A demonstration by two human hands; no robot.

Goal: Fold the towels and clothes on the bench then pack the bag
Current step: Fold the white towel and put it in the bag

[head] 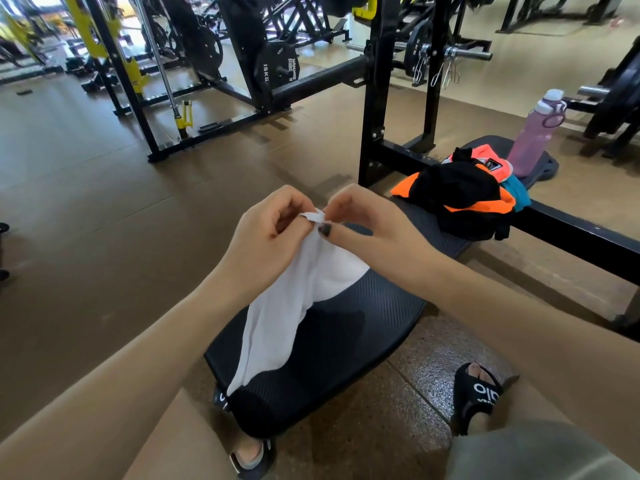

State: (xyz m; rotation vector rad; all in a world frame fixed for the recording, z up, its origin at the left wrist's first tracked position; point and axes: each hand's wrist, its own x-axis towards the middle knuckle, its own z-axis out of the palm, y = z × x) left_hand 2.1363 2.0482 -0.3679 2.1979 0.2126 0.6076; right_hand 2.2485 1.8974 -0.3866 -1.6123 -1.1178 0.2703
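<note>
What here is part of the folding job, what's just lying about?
Job: white towel, pinched by left hand and right hand; clothes pile; bench.
Lying about: pink bottle, weight plate, yellow rack.

The weight plate [277, 65] reads "15KG"; another plate [413, 53] reads "5KG".

We hold both bare forearms stretched forward, wrists raised. Our left hand [265, 226] and right hand [367, 220] meet knuckle to knuckle, fingers [325, 227] curled inward, each pinching the same top edge of the white towel [294, 299] that hangs below them.
</note>
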